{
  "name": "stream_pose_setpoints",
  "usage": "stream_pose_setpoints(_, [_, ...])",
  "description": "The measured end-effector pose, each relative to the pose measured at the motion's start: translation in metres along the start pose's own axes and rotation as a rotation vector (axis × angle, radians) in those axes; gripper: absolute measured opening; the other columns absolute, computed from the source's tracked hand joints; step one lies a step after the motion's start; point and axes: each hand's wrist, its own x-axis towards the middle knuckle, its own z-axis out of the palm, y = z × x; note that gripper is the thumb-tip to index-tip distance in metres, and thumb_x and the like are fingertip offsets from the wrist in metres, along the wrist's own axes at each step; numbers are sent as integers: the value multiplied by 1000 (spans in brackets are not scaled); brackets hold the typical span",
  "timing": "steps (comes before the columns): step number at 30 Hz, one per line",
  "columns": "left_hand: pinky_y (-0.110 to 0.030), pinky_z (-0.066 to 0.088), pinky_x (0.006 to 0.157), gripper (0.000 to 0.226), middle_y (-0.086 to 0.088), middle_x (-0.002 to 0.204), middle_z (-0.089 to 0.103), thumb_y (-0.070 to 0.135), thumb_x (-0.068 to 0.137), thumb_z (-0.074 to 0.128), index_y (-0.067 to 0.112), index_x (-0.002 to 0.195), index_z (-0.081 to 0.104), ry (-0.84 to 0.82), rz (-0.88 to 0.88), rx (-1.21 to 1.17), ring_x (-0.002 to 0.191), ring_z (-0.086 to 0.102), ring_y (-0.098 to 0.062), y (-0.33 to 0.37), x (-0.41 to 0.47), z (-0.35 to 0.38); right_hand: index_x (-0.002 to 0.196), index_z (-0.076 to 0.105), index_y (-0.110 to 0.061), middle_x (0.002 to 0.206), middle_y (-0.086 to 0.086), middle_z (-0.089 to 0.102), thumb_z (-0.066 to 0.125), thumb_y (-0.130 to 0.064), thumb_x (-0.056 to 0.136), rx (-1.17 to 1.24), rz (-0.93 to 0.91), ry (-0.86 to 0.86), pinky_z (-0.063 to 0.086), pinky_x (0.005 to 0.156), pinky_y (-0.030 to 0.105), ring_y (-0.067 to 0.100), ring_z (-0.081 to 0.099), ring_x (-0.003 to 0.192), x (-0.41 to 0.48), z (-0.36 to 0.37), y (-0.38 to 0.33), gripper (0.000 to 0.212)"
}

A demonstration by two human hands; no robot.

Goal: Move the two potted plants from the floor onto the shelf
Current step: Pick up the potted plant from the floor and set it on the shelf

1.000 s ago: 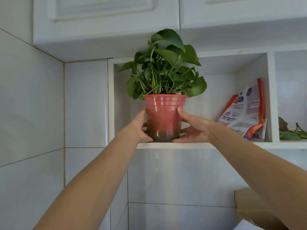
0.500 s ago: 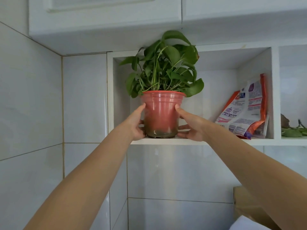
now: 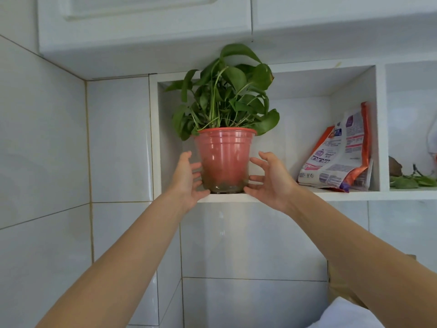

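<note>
The potted plant, a translucent red plastic pot with green leaves rising to the top of the cubby, stands upright on the shelf in the left compartment, near its front edge and toward its left wall. Dark soil shows through the lower part of the pot. At 9 o'clock of the pot, the left hand is spread wide with fingers apart, just beside the pot wall; whether its fingertips brush the plastic cannot be told. At 3 o'clock, the right hand is likewise spread wide, fingers curved toward the pot but not closed on it, its lower fingers near the pot's base. Both bare forearms reach up from the lower corners of the view. Farther out at 3 o'clock in the same compartment, a printed pouch in orange, white and purple leans against the right divider. Beyond that divider, in the next compartment, some loose green leaves lie on the shelf. White cabinets hang at 12 o'clock above, and white wall tiles fill the left side and the area below the shelf.
</note>
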Motion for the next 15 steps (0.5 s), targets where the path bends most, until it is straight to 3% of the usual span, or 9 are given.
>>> stream_pose_setpoints(2, [-49, 49, 91, 44, -9, 102, 58, 52, 95, 38, 14, 94, 60, -7, 17, -32, 101, 58, -24, -1, -2, -2, 140, 46, -28, 132, 18, 39, 40, -45, 92, 15, -3, -2, 40, 100, 40, 38, 47, 117, 0, 4, 1, 51])
stream_pose_setpoints(7, [-49, 46, 89, 53, -13, 106, 57, 56, 95, 33, 11, 96, 59, 14, 21, -55, 112, 53, -28, 6, 2, -10, 135, 50, -29, 124, 16, 43, 39, -44, 93, -29, 0, -1, 40, 99, 40, 35, 49, 110, 8, 21, 5, 46])
stream_pose_setpoints(11, [-50, 42, 99, 59, -15, 114, 56, 60, 95, 27, 10, 105, 58, 45, 20, 3, 105, 56, -28, 11, 8, -16, 111, 55, -31, 122, 3, 43, 39, -45, 92, -104, -10, -5, 33, 114, 45, 38, 31, 137, 18, 37, 6, 29])
stream_pose_setpoints(15, [-50, 40, 104, 64, -17, 131, 56, 64, 93, 25, 12, 112, 56, 65, 28, 5, 123, 52, -33, 13, 13, -17, 105, 51, -33, 150, 8, 33, 36, -57, 90, -155, 1, -6, 32, 111, 47, 36, 30, 140, 25, 48, 6, 32])
